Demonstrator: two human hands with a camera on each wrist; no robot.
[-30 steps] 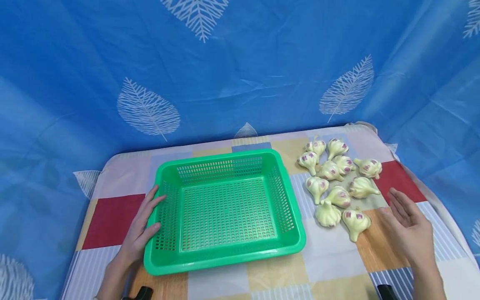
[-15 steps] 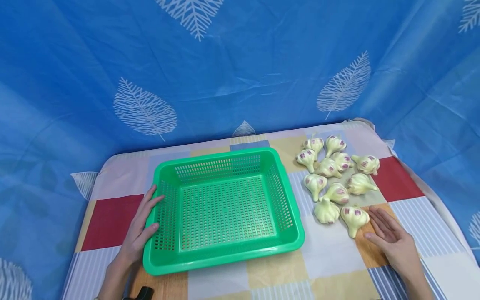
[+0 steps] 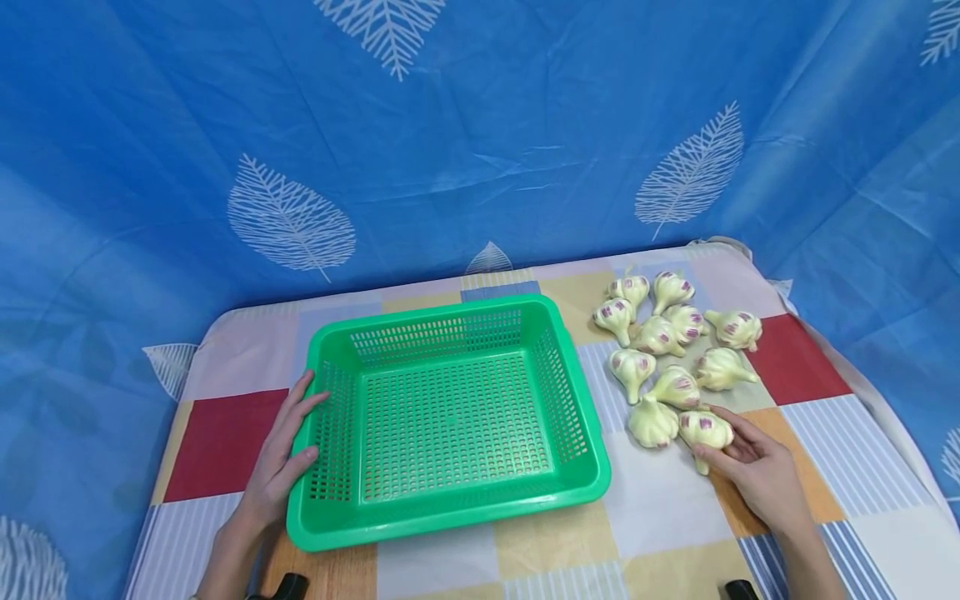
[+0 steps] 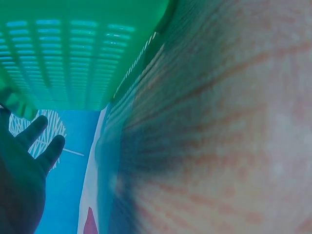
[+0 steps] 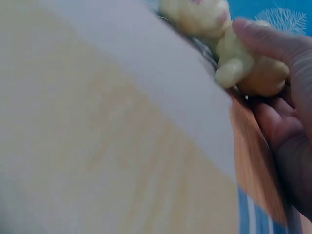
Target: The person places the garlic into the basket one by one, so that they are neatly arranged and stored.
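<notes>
On the left side of the green basket (image 3: 450, 518), the left hand (image 3: 273, 467) rests against the rim with its fingers fairly straight, some tips over the edge. The left wrist view shows part of that hand (image 4: 24, 165) beside the slotted basket wall (image 4: 63, 58). At the front of a group of garlic bulbs, the right hand (image 3: 761, 475) holds one bulb (image 3: 707, 429) between thumb and fingers. In the right wrist view, the right hand's thumb (image 5: 268, 41) lies across this pale bulb (image 5: 263, 75). Its other fingers are partly hidden behind it.
Several other bulbs, among them one at the front (image 3: 653, 423) and one at the right (image 3: 737, 330), lie right of the basket. A checkered cloth (image 3: 555, 550) covers the table, and a blue curtain with white leaves (image 3: 480, 167) stands behind it.
My right hand has moved left to the front bulb and taken hold of it, tilting it slightly. The left hand stays at the basket's rim.
</notes>
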